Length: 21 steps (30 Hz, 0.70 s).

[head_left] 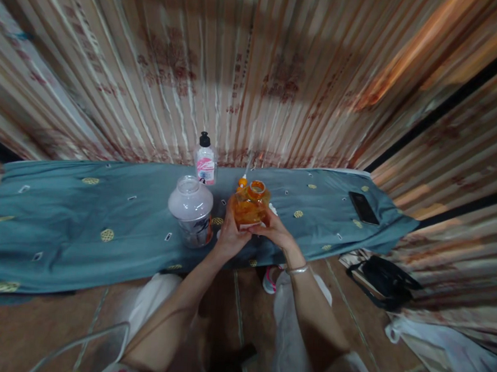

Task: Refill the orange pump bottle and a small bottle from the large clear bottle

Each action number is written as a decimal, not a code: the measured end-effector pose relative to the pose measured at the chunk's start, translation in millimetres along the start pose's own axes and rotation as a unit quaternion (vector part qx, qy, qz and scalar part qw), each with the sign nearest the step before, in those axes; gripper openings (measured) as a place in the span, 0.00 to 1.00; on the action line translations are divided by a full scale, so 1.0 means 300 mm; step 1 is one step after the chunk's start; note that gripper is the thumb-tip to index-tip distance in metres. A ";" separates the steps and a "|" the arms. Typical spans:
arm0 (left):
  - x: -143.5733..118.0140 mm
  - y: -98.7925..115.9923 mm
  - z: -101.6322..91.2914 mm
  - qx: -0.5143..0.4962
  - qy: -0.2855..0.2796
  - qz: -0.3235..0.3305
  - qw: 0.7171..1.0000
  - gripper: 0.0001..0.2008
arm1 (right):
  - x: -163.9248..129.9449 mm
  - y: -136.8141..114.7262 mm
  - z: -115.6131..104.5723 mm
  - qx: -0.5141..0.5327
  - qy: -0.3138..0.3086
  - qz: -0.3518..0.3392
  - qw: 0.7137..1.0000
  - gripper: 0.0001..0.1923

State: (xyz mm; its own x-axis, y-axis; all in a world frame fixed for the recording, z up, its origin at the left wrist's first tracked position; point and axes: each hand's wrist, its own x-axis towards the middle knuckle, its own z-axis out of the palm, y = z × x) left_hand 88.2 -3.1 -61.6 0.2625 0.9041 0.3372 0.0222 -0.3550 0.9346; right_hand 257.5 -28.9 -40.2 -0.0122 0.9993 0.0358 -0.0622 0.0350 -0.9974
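Observation:
Between my hands is a squat glass jar with orange-brown residue inside, its mouth uncovered and tilted slightly. My left hand wraps the jar's left side. On the other side my right hand, with a bangle at the wrist, grips the jar's lower right. Just left stands a large clear plastic jar with whitish contents and dark lettering. Behind that is a clear bottle with a black cap and pink label. A small orange item with a thin pale stem lies behind the glass jar; its kind is unclear.
A teal patterned cloth covers the long narrow table. A dark phone lies near its right end. Patterned curtains hang behind and beside it. On the tiled floor at right rest a black bag and pale cloth or bags.

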 end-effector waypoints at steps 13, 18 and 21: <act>-0.048 -0.008 -0.017 0.061 0.002 -0.022 0.998 0.54 | 0.012 0.046 0.024 -0.024 0.065 -0.013 0.998 0.42; -0.083 -0.008 -0.012 0.095 0.013 0.018 0.995 0.52 | 0.026 0.063 0.033 -0.007 0.106 -0.029 0.994 0.42; -0.112 0.016 -0.022 0.121 0.007 0.054 0.991 0.47 | 0.032 0.056 0.035 0.010 0.124 -0.035 0.992 0.41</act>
State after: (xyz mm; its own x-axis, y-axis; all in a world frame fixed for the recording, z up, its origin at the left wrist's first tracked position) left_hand 73.1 -33.7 -67.7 0.2618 0.8605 0.4370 0.2258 -0.4948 0.8391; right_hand 245.8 -19.0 -55.9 0.2380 0.9674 0.0868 -0.0738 0.1072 -0.9915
